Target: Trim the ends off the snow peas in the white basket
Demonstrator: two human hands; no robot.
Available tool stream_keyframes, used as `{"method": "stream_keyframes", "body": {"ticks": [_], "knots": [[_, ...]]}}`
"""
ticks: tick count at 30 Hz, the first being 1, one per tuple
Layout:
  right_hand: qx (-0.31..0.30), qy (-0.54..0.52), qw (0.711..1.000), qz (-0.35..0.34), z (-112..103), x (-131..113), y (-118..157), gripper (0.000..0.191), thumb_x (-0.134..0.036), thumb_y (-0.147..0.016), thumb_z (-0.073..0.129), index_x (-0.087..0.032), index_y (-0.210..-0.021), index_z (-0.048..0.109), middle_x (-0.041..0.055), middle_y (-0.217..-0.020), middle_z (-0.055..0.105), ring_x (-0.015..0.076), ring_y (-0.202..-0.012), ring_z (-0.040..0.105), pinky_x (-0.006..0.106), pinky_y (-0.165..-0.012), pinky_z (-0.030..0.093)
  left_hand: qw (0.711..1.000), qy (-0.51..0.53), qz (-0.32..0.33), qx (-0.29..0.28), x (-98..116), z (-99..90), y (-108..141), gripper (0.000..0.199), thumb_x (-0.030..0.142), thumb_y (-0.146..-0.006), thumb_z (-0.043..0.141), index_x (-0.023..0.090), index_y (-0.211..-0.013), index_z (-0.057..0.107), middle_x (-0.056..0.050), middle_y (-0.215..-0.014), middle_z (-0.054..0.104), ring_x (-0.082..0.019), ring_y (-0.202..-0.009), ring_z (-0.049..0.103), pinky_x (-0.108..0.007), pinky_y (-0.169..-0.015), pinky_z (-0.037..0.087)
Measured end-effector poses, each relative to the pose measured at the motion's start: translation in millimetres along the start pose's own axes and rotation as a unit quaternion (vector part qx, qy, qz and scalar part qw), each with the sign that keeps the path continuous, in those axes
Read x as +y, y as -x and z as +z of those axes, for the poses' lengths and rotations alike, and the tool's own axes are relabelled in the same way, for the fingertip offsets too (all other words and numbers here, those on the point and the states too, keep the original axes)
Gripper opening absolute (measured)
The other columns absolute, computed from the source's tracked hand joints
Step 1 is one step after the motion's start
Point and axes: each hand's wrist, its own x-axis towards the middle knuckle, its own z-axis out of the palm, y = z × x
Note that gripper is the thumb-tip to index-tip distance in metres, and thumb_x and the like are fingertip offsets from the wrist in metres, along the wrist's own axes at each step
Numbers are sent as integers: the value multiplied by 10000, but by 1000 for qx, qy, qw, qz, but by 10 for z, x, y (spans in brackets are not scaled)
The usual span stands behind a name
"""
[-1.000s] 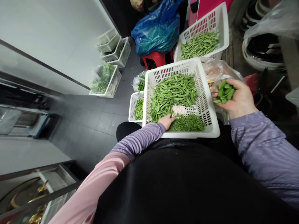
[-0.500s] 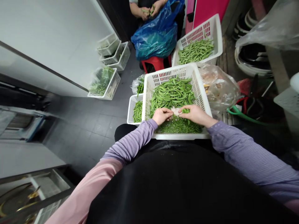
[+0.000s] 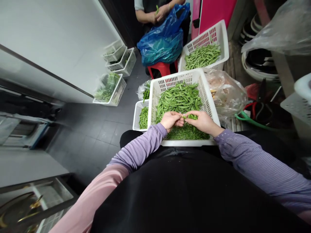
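Observation:
Green pea pods (image 3: pixel 181 97) are heaped in the far part of a white plastic basket (image 3: pixel 212 111), held close against my black apron. Thin green trimmings (image 3: pixel 187 133) cover the near part of that basket. Above it, my left hand (image 3: pixel 172 120) is closed, its thumb and fingers pinching one end of a pea pod (image 3: pixel 184 117). My right hand (image 3: pixel 201 121) meets it fingertip to fingertip, closed on the same pod, with more green pods tucked inside its fingers.
Across from me, a person's hands (image 3: pixel 160 14) hold a green pod above a blue plastic bag (image 3: pixel 162 45) on a red stool (image 3: pixel 161 68). Another basket (image 3: pixel 224 42) of pods stands behind mine. A clear bag (image 3: pixel 227 90) lies at the right, a small basket (image 3: pixel 136 116) at the left.
My two hands have come together; the left moved right until its fingertips met the right hand's at a pod. The other person's hands have shifted slightly.

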Motion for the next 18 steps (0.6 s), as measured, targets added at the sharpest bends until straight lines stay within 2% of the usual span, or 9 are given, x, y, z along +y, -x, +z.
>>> {"method": "stream_keyframes", "body": {"ticks": [3,6,8,9,12,14,16,18], "knots": [[11,-61,997,53,-35,-23,-19,289,-377,-640,597,-164,-820,675,-27,-533,559,94,-426,368,244,-466,303,999,-24,-38,26,-182,-56,-88,79,30,-761,484,76,-707,518,30,-508,544,-41,-403,510,-175,-452,466],[61,-150,980,119,-70,-17,-45,303,-384,-565,663,-164,-773,664,-23,-566,565,111,-505,439,248,-510,335,983,-155,-86,47,-371,-159,-142,77,26,-757,485,82,-712,512,52,-470,496,-40,-380,481,-171,-431,444],[66,-205,964,155,-73,-6,-57,297,-355,-509,699,-166,-733,650,-18,-594,580,121,-561,484,253,-550,366,970,-223,-93,32,-408,-208,-137,97,0,-734,490,75,-775,537,45,-528,518,-27,-397,470,-161,-439,436],[57,-232,956,169,-67,-1,-61,306,-350,-491,711,-167,-728,642,-18,-597,583,125,-572,497,254,-555,376,967,-245,-68,23,-392,-216,-124,166,-20,-715,495,75,-839,549,35,-599,549,-14,-412,462,-151,-449,431],[31,-314,927,205,-40,13,-69,374,-368,-471,730,-173,-770,617,-10,-630,595,134,-574,519,255,-514,392,954,-292,67,-11,-246,-164,-65,415,-33,-684,508,123,-1068,525,8,-844,595,13,-456,446,-129,-476,413],[7,-346,911,224,-39,28,-77,411,-376,-467,734,-178,-800,599,-3,-660,599,142,-564,526,259,-478,395,939,-324,90,-68,-131,-101,-30,338,62,-753,482,124,-1082,532,-4,-842,602,-6,-473,469,-142,-483,415],[-17,-325,918,224,-74,53,-89,387,-383,-502,713,-183,-812,596,6,-681,601,156,-571,533,273,-478,404,915,-384,69,-104,-40,-63,-5,250,175,-838,389,101,-966,590,-11,-720,603,-40,-469,489,-173,-497,428],[3,-202,960,195,-144,80,-97,310,-367,-567,678,-186,-811,616,27,-707,608,188,-628,550,300,-523,417,863,-492,74,-90,21,-67,21,305,228,-860,348,104,-839,625,-27,-655,604,-81,-515,531,-212,-568,454]]}}
